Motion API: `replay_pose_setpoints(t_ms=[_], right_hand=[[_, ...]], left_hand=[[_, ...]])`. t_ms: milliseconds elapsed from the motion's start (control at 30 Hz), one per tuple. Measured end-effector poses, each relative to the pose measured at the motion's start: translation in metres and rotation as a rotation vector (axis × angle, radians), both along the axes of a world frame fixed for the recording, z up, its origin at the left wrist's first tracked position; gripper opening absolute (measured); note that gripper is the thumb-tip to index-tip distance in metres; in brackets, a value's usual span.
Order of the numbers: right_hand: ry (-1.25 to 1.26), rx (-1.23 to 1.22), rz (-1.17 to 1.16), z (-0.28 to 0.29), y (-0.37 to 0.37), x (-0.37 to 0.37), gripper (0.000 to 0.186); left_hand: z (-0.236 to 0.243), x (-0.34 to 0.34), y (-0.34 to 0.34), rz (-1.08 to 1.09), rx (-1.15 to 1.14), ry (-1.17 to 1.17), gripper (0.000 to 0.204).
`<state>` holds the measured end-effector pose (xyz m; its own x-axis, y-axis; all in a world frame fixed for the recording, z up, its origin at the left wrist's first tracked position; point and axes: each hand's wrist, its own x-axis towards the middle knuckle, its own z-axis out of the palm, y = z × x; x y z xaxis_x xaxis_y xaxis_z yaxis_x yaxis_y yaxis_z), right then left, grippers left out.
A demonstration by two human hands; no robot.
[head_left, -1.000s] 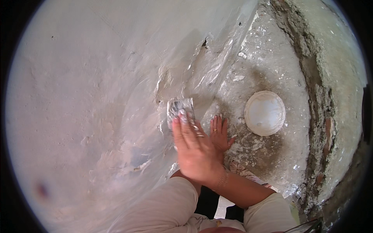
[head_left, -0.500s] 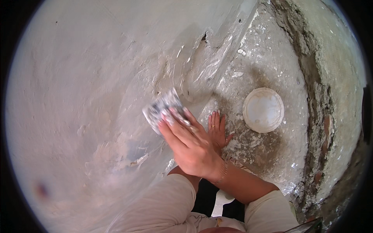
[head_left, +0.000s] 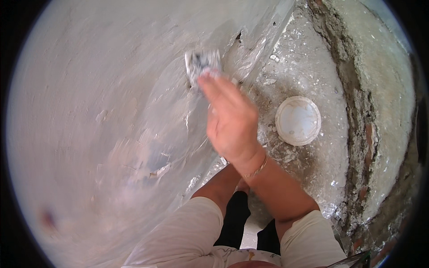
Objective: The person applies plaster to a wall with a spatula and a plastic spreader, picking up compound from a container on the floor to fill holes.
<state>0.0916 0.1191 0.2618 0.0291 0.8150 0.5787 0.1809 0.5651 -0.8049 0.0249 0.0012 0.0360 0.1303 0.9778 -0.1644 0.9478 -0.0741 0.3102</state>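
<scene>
My right hand reaches up across the smeared wall, blurred by motion. Its fingers are closed on a small rectangular scraper, pale and grey with dark smudges, whose flat end lies against or very close to the grey coating. Whether it has a handle is hidden by the fingers. Below, my left forearm passes under the right one; the left hand itself is hidden behind the right hand and forearm. A round white tub with a crusted rim stands on the rough ledge to the right of my hands.
Ridges of coating run along the edge where the wall meets the ledge. A dark, crumbling crack curves down the right side, with a pale rough strip beyond it. My legs in black show at the bottom.
My right hand has swept the scraper up and slightly right along the wall. My left hand, which lay spread on the ledge, is now covered by the right arm.
</scene>
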Motion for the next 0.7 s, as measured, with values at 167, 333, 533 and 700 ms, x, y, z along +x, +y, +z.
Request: replay_pose_setpoints(t_ms=[167, 333, 533, 700], right_hand=[[0.137, -0.231, 0.097, -0.004, -0.042, 0.022, 0.033], [0.16, -0.317, -0.102, -0.006, 0.007, 0.047, 0.036], [0.134, -0.299, -0.076, 0.002, 0.007, 0.013, 0.035], [0.086, -0.367, 0.075, 0.016, -0.044, 0.021, 0.037]], left_hand=[[0.002, 0.003, -0.048, 0.09, -0.035, -0.162, 0.071], [0.044, -0.003, -0.12, 0.006, -0.094, -0.234, 0.062], [0.092, -0.024, -0.18, 0.346, 0.02, -0.372, 0.065], [0.096, -0.052, -0.205, 0.45, -0.071, -0.284, 0.052]])
